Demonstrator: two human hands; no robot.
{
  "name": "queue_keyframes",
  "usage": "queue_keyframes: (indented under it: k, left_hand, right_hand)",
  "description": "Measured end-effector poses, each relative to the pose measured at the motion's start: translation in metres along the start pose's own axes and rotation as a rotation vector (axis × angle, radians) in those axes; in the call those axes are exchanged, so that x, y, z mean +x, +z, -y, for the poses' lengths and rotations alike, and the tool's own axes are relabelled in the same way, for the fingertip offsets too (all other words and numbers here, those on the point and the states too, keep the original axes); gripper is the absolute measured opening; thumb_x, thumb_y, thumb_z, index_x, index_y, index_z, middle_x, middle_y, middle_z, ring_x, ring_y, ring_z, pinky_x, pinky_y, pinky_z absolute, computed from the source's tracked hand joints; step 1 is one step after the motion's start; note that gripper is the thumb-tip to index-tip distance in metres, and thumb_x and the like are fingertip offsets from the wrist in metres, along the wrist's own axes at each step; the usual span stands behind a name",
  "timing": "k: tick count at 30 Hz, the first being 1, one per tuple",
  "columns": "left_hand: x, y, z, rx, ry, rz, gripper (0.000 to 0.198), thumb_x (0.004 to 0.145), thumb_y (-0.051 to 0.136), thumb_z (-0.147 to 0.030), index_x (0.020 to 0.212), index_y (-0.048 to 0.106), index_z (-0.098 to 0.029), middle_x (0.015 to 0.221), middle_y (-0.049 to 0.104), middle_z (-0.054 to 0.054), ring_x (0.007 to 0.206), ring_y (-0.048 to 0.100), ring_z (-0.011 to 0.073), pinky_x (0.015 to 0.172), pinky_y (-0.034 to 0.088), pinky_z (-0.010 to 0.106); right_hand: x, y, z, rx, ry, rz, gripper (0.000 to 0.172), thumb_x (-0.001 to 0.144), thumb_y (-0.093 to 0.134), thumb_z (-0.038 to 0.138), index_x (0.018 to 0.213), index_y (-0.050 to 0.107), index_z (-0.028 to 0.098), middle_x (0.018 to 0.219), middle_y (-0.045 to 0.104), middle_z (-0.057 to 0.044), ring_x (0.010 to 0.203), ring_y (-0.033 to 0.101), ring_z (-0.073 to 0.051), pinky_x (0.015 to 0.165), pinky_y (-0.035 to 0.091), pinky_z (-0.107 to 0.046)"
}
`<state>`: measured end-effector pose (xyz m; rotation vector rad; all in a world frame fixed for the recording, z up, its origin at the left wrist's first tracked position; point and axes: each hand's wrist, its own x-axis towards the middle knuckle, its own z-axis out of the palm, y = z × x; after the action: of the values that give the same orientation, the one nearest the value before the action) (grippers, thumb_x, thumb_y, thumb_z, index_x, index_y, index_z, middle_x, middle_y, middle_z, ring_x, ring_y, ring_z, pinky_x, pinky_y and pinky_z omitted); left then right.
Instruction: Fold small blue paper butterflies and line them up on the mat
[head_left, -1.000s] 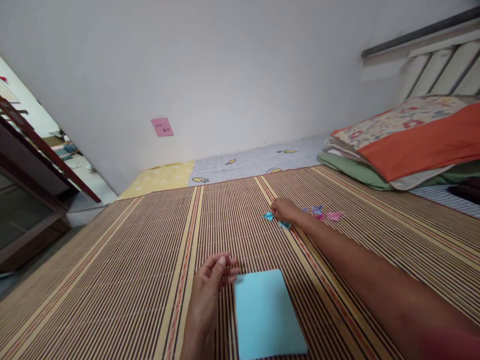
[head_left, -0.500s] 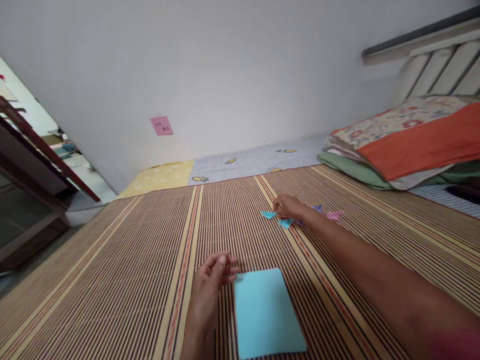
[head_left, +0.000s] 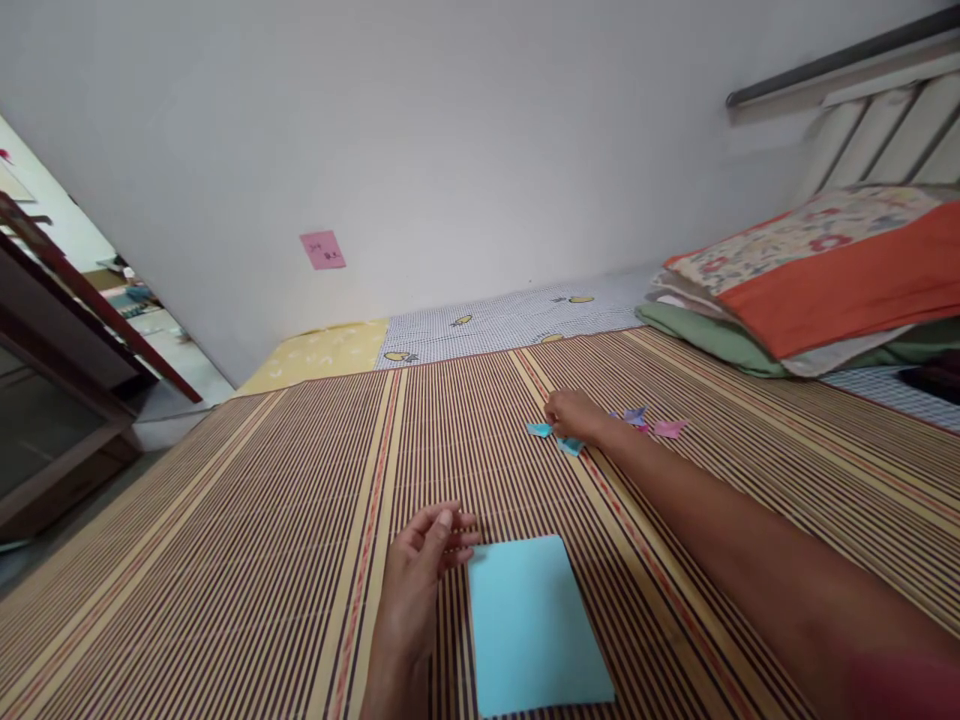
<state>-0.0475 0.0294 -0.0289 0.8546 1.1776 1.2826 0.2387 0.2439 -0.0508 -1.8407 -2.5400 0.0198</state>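
My left hand rests at the upper left corner of a light blue stack of paper, its fingers loosely apart and nothing held. Farther off, my right hand is down among small folded paper pieces, its fingers curled together and their tips mostly hidden. Close against it lie a turquoise folded paper piece and a second turquoise piece. Just right of the wrist are a purple folded piece and a pink folded piece. Whatever the right fingers pinch cannot be made out.
A striped woven mat covers the bed. Stacked folded bedding sits at the back right. Behind the mat, a checked sheet and a yellow cloth meet the wall, which bears a pink note.
My right hand has shifted slightly, uncovering more of the purple piece and the area beside it. The near turquoise piece is now more covered. My left hand and the paper stack stay put.
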Motion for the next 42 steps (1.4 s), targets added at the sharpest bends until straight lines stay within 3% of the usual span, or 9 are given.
queue_keyframes:
  k: [8, 15, 19, 22, 27, 30, 33, 36, 42]
  left_hand:
    - [0.001, -0.002, 0.003, 0.010, 0.004, 0.007, 0.045, 0.077, 0.078, -0.049, 0.103, 0.073, -0.012, 0.099, 0.078, 0.016, 0.082, 0.075, 0.0226, 0.073, 0.058, 0.032]
    - [0.001, -0.002, 0.002, 0.002, 0.000, 0.015, 0.049, 0.076, 0.078, -0.051, 0.104, 0.073, -0.011, 0.098, 0.078, 0.016, 0.082, 0.075, 0.0236, 0.074, 0.059, 0.034]
    - [0.002, -0.003, -0.002, -0.002, 0.012, 0.005, 0.047, 0.076, 0.079, -0.050, 0.103, 0.072, -0.011, 0.099, 0.078, 0.016, 0.082, 0.075, 0.0245, 0.074, 0.059, 0.036]
    - [0.003, -0.010, -0.003, 0.006, 0.022, -0.024, 0.047, 0.077, 0.078, -0.048, 0.105, 0.071, -0.011, 0.101, 0.078, 0.016, 0.085, 0.075, 0.0242, 0.076, 0.059, 0.034]
    - [0.006, -0.023, -0.002, 0.006, 0.052, -0.065, 0.047, 0.078, 0.078, -0.047, 0.106, 0.070, -0.010, 0.100, 0.078, 0.016, 0.084, 0.076, 0.0234, 0.078, 0.058, 0.035]
    - [0.003, -0.028, -0.003, 0.015, 0.061, -0.062, 0.046, 0.076, 0.079, -0.047, 0.103, 0.070, -0.010, 0.097, 0.078, 0.015, 0.083, 0.075, 0.0226, 0.077, 0.057, 0.034]
    - [-0.015, -0.032, -0.001, 0.055, 0.056, -0.091, 0.046, 0.073, 0.081, -0.047, 0.099, 0.071, -0.011, 0.094, 0.078, 0.015, 0.078, 0.075, 0.0219, 0.073, 0.057, 0.032]
    - [-0.054, -0.037, 0.013, 0.081, 0.117, -0.160, 0.047, 0.072, 0.080, -0.051, 0.099, 0.071, -0.012, 0.089, 0.078, 0.012, 0.077, 0.074, 0.0217, 0.072, 0.057, 0.032]
    - [-0.148, -0.065, 0.079, 0.225, 0.156, -0.211, 0.045, 0.077, 0.073, -0.058, 0.089, 0.071, -0.015, 0.061, 0.065, 0.001, 0.056, 0.061, 0.0164, 0.051, 0.047, 0.025]
  right_hand:
    - [-0.001, -0.002, -0.003, 0.063, -0.010, -0.063, 0.032, 0.098, 0.062, 0.033, 0.127, 0.061, 0.018, 0.128, 0.063, -0.010, 0.107, 0.065, -0.024, 0.089, 0.057, -0.045]
    - [-0.010, -0.017, -0.028, 0.283, 0.087, -0.309, 0.030, 0.099, 0.061, 0.033, 0.125, 0.062, 0.018, 0.127, 0.063, -0.010, 0.105, 0.066, -0.023, 0.089, 0.057, -0.044]
    - [-0.026, -0.020, -0.034, 0.434, 0.158, -0.465, 0.017, 0.096, 0.062, 0.030, 0.098, 0.068, 0.014, 0.099, 0.071, -0.007, 0.090, 0.068, -0.020, 0.084, 0.055, -0.038]
    - [-0.050, -0.016, -0.027, 0.559, 0.201, -0.577, 0.022, 0.092, 0.059, 0.031, 0.077, 0.064, 0.017, 0.079, 0.070, -0.006, 0.078, 0.067, -0.020, 0.075, 0.052, -0.031]
    - [-0.121, 0.007, 0.010, 0.774, 0.224, -0.646, 0.025, 0.091, 0.050, 0.039, 0.076, 0.059, 0.022, 0.074, 0.069, -0.005, 0.072, 0.066, -0.021, 0.067, 0.052, -0.030]
    - [-0.176, 0.024, 0.041, 0.879, 0.205, -0.597, 0.020, 0.090, 0.052, 0.038, 0.081, 0.063, 0.024, 0.074, 0.070, -0.004, 0.069, 0.068, -0.022, 0.064, 0.054, -0.030]
    - [-0.227, 0.035, 0.074, 0.936, 0.166, -0.557, 0.017, 0.089, 0.052, 0.036, 0.081, 0.064, 0.026, 0.078, 0.071, -0.005, 0.072, 0.069, -0.022, 0.066, 0.055, -0.031]
    - [-0.266, 0.043, 0.102, 0.927, 0.093, -0.497, 0.013, 0.090, 0.054, 0.031, 0.082, 0.063, 0.029, 0.084, 0.070, -0.005, 0.078, 0.068, -0.023, 0.072, 0.055, -0.034]
    - [-0.303, 0.062, 0.133, 0.726, -0.072, -0.527, 0.018, 0.096, 0.046, 0.020, 0.097, 0.064, 0.024, 0.098, 0.067, -0.010, 0.099, 0.064, -0.027, 0.089, 0.052, -0.043]
